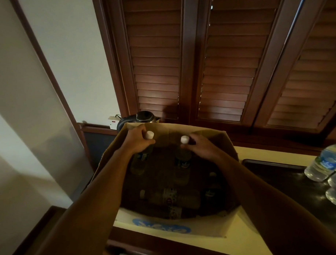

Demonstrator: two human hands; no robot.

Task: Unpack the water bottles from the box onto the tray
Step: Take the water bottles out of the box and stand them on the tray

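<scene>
An open cardboard box [220,224] stands on a pale countertop in front of me. My left hand [138,139] grips the neck of a white-capped water bottle [140,160] at the box's far left. My right hand [201,145] grips the neck of a second white-capped water bottle [182,161] near the far middle. Both bottles stand upright, their bodies inside the box. More bottles [175,198] lie in the dark bottom. To the right lies a dark tray [275,173] with three bottles [324,163] standing at its right end.
A black kettle [142,117] sits behind the box, next to a white wall socket [113,123]. Dark louvred wooden shutters [218,68] rise behind the counter. A pale wall and a door are at the left. The wooden counter edge [167,249] runs below the box.
</scene>
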